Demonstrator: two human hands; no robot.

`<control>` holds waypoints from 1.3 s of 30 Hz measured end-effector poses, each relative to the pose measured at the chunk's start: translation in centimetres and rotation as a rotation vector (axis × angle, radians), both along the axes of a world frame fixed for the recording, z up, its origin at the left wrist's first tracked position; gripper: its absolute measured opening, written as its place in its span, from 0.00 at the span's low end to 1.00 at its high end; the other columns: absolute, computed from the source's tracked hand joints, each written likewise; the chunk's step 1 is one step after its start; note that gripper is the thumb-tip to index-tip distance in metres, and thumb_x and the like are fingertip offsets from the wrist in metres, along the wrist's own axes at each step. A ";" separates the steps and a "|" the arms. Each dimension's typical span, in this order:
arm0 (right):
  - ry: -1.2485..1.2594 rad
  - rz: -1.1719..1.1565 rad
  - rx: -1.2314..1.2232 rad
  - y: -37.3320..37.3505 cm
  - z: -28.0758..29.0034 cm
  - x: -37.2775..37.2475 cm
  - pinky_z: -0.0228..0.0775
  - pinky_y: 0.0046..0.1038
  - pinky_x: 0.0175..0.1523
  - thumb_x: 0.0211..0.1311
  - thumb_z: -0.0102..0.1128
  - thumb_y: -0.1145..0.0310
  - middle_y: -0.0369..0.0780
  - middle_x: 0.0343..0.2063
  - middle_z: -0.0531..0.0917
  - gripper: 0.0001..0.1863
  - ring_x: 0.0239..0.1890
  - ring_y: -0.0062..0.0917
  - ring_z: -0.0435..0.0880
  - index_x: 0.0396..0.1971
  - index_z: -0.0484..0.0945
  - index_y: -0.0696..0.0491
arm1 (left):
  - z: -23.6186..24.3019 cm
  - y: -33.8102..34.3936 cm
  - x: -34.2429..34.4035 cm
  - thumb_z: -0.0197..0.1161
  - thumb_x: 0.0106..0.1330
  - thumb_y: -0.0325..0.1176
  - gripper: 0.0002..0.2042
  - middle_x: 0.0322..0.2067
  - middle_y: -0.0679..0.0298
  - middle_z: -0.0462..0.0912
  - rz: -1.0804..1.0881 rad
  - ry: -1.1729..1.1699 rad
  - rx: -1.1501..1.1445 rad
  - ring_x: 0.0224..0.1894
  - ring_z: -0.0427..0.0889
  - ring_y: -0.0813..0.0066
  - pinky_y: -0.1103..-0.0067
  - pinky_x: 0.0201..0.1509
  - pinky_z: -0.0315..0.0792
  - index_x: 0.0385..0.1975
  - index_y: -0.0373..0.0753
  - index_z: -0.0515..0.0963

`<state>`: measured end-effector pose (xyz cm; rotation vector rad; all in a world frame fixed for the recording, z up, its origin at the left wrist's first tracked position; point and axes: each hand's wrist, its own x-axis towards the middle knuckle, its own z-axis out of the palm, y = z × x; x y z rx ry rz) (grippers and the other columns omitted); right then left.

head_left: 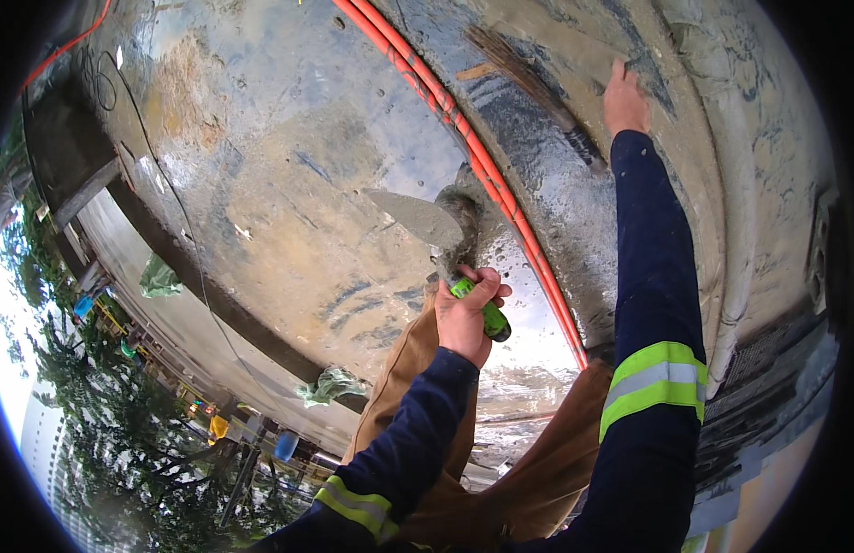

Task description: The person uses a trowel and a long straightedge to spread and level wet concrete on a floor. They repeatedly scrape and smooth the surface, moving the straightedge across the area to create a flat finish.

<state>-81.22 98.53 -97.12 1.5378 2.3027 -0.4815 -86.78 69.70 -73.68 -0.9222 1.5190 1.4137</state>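
My left hand (465, 318) is closed on the green handle of a pointing trowel (418, 214), whose blade is coated in grey mortar. Behind the blade is a dark, wet lump (462, 205) beside orange conduits (487, 161). My right hand (627, 103) reaches out at the upper right, fingers stretched onto the grey, mortar-smeared surface (671, 157) with nothing visible in them. Left of it lies a worn stick-like tool (533, 78) with a dark handle and a short wooden piece (477, 71) beside it.
My brown-trousered legs are below. At left run a black cable (194, 240), a dark concrete edge (123, 194) and crumpled green plastic sheets (159, 276). Trees (95, 415), a blue barrel (285, 447) and a distant person in yellow (218, 426) show beyond.
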 end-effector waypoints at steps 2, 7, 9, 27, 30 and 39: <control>-0.046 -0.028 -0.054 -0.1 0.5 0.7 0.69 0.43 0.42 0.56 0.46 0.72 0.50 0.34 0.79 0.12 0.38 0.46 0.79 0.41 0.67 0.53 | 0.2 0.6 -0.1 0.57 0.55 0.19 0.10 0.28 0.61 0.76 -0.016 0.020 -0.008 0.25 0.77 0.69 0.78 0.29 0.69 0.29 0.41 0.65; 0.456 -0.142 0.290 -0.9 4.6 7.2 0.69 0.38 0.41 0.52 0.52 0.70 0.48 0.31 0.80 0.10 0.35 0.41 0.79 0.34 0.76 0.54 | -0.1 2.0 0.6 0.56 0.54 0.17 0.10 0.26 0.61 0.76 -0.018 0.035 0.066 0.24 0.75 0.69 0.78 0.28 0.68 0.29 0.41 0.65; 0.488 -0.180 0.320 -2.1 8.6 10.3 0.70 0.33 0.40 0.50 0.54 0.69 0.46 0.28 0.80 0.14 0.32 0.38 0.79 0.39 0.76 0.53 | -0.2 1.5 0.6 0.56 0.53 0.17 0.11 0.26 0.62 0.76 0.007 0.054 0.072 0.24 0.75 0.71 0.79 0.26 0.67 0.27 0.43 0.65; 0.862 -1.197 -0.432 -12.7 54.5 20.2 0.65 0.31 0.52 0.64 0.42 0.63 0.44 0.46 0.73 0.18 0.47 0.29 0.73 0.46 0.69 0.61 | 16.9 -23.5 -17.6 0.69 0.39 0.39 0.27 0.37 0.47 0.78 -0.517 0.473 -0.755 0.43 0.77 0.51 0.67 0.47 0.71 0.43 0.37 0.72; 0.844 -1.156 -0.437 -15.6 59.4 18.5 0.66 0.31 0.50 0.63 0.43 0.64 0.44 0.44 0.73 0.18 0.45 0.30 0.73 0.45 0.70 0.61 | 21.0 -28.4 -18.3 0.65 0.41 0.37 0.25 0.37 0.47 0.78 -0.515 0.427 -0.779 0.44 0.76 0.51 0.66 0.47 0.71 0.43 0.39 0.72; 1.043 -1.123 -0.313 -24.3 68.6 21.3 0.67 0.31 0.44 0.62 0.47 0.64 0.44 0.41 0.75 0.17 0.41 0.30 0.73 0.43 0.71 0.62 | 30.1 -33.8 -14.5 0.59 0.47 0.33 0.18 0.39 0.48 0.78 -0.477 0.433 -0.745 0.46 0.76 0.52 0.67 0.48 0.71 0.41 0.38 0.74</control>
